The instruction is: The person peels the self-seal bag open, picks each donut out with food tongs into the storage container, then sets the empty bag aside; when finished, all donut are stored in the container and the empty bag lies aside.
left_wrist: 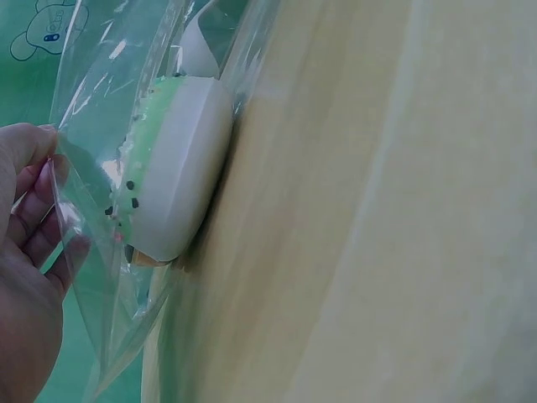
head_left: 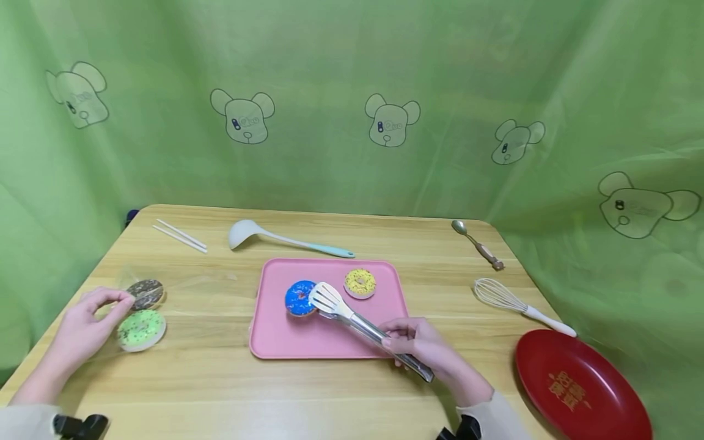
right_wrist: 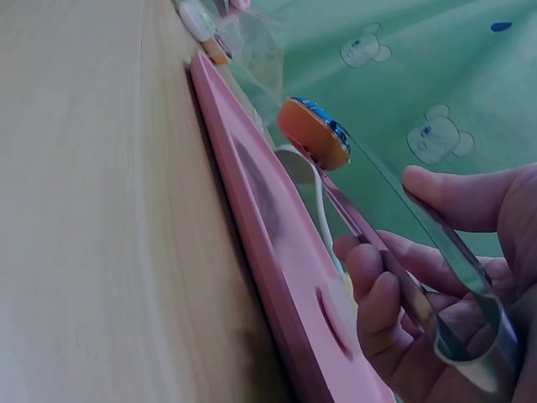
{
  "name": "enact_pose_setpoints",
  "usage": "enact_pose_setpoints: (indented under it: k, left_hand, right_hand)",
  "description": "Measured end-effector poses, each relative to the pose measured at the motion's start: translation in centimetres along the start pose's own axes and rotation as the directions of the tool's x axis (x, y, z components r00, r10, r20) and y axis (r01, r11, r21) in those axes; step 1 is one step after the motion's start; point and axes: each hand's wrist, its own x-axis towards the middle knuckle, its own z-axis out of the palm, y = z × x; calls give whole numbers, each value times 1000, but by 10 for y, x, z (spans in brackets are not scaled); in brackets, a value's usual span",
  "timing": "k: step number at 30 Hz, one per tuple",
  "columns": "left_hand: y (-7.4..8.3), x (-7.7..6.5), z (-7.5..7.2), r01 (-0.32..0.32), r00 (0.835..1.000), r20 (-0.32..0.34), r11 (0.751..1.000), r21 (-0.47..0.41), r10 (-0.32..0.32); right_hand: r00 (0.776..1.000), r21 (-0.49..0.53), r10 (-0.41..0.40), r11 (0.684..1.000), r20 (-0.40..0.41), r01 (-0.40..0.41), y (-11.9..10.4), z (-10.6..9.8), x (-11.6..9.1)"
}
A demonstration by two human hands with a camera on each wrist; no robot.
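Observation:
My left hand (head_left: 79, 333) pinches the edge of a clear plastic bag (left_wrist: 92, 277) at the table's left side. Inside it lie a green sprinkled toy donut (head_left: 139, 330) and a dark brown one (head_left: 147, 294). My right hand (head_left: 420, 345) grips metal tongs (head_left: 365, 329) with a slotted white end. Between the tongs' ends sits a blue toy donut (right_wrist: 312, 134), raised above the pink tray (head_left: 324, 348) in the right wrist view. A yellow sprinkled toy donut (head_left: 360, 283) rests on the tray's right half.
Behind the tray lies a ladle (head_left: 275, 236), with two white sticks (head_left: 181, 237) to its left. A spoon (head_left: 477, 244), a whisk (head_left: 522, 305) and a red oval plate (head_left: 599, 382) are on the right. Green curtain (head_left: 330, 171) surrounds the wooden table (head_left: 220, 391).

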Motion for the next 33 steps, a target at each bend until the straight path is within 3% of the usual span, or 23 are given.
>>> enact_pose_setpoints:
  k: [18, 25, 33]
  left_hand:
    - [0, 0, 0, -29, 999, -19, 999, 25, 30]
    - [0, 1, -1, -11, 1000, -3, 1000, 19, 11]
    - [3, 1, 2, -20, 1000, -10, 999, 31, 21]
  right_hand:
    - [999, -18, -2, 1000, -39, 1, 22, -37, -44]
    - [998, -7, 35, 999, -51, -35, 26, -45, -54]
    - [992, -66, 83, 994, -93, -89, 28, -52, -63]
